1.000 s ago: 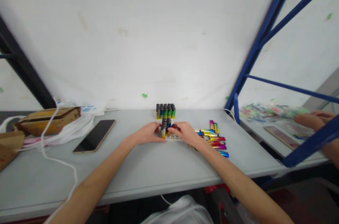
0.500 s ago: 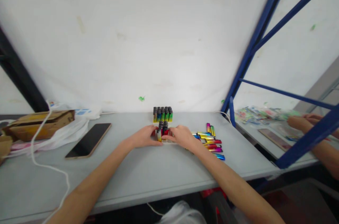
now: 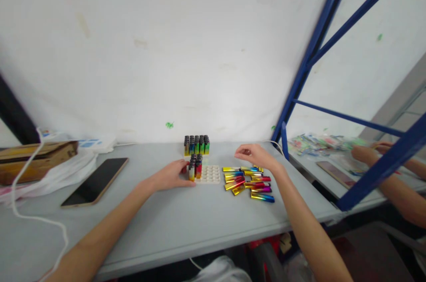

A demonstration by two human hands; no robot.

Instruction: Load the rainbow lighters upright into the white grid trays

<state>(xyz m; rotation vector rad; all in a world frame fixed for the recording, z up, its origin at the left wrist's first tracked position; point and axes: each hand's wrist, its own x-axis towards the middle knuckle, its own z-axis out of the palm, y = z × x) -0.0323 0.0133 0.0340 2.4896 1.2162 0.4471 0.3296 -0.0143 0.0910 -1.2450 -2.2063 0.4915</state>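
A white tray with round holes (image 3: pixel 211 174) lies on the grey table, its left part filled with upright lighters (image 3: pixel 199 169). My left hand (image 3: pixel 171 175) rests at the tray's left end, thumb and fingers spread around the outer lighters. Over the table to the right, my right hand (image 3: pixel 253 154) hovers with bent fingers; nothing shows in it, and the fingertips are partly hidden. Shiny multicoloured lighters (image 3: pixel 248 182) lie loose beneath and in front of it. Behind the tray, a full block of upright lighters (image 3: pixel 197 145) stands near the wall.
A phone (image 3: pixel 95 182), a cardboard box (image 3: pixel 40 160), plastic bags (image 3: pixel 71 173) and a white cable (image 3: pixel 39 218) occupy the left side. A blue metal frame (image 3: pixel 301 71) rises at the right; beyond it another person's hands (image 3: pixel 366 155) are over a table with small packets.
My right hand has left the lighters in the tray and moved right, above the loose ones, uncovering the tray's holes. My left hand remains by the tray. The view has shifted slightly.
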